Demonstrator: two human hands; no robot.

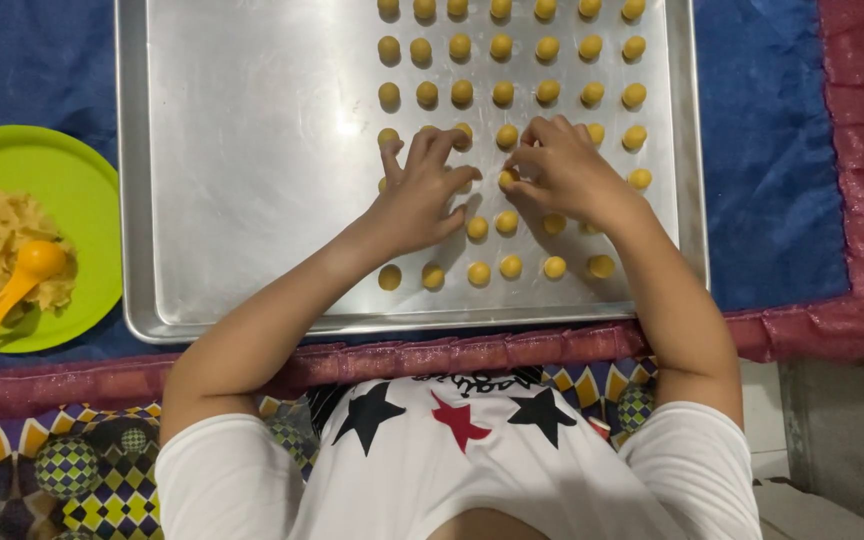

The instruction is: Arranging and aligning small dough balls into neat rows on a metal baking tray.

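Near tray [252, 200] edge: left hand [420, 195] spread flat, holding nothing. Beyond it, right hand [564, 170] grip nearly closed, fingertips pinching a dough ball [505, 179] mid-tray. Looks soft, light, easily dented; take gently by its sides.

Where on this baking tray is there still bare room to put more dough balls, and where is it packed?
The left half of the metal baking tray is bare, bordered by its left rim and the leftmost column of dough balls. The right half is crowded with rows of balls, and the left hand and right hand rest there. The green plate holds dough and a yellow spoon.
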